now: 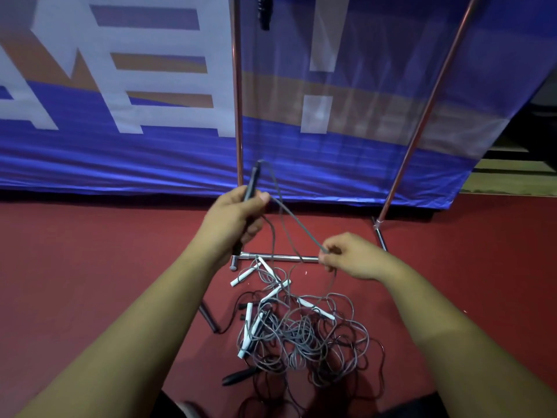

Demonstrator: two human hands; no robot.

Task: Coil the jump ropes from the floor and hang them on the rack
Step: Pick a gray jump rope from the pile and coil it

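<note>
Head view. The left hand (238,218) has its fingers curled round a dark handle (251,182), held upright beside the rack (237,116). The right hand (349,256) pinches the grey cord (297,221) running from that handle, thumb and fingertips closed on it. The remaining jump ropes (301,330) lie in a tangled pile on the red floor (90,251) — white and black handles mixed in — on the near side of the rack's base bar. A blue banner (120,161) hangs behind.

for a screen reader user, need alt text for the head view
Left hand grips a dark jump rope handle while the right hand pinches its grey cord, above a tangled pile of jump ropes on the red floor by a metal rack.
</note>
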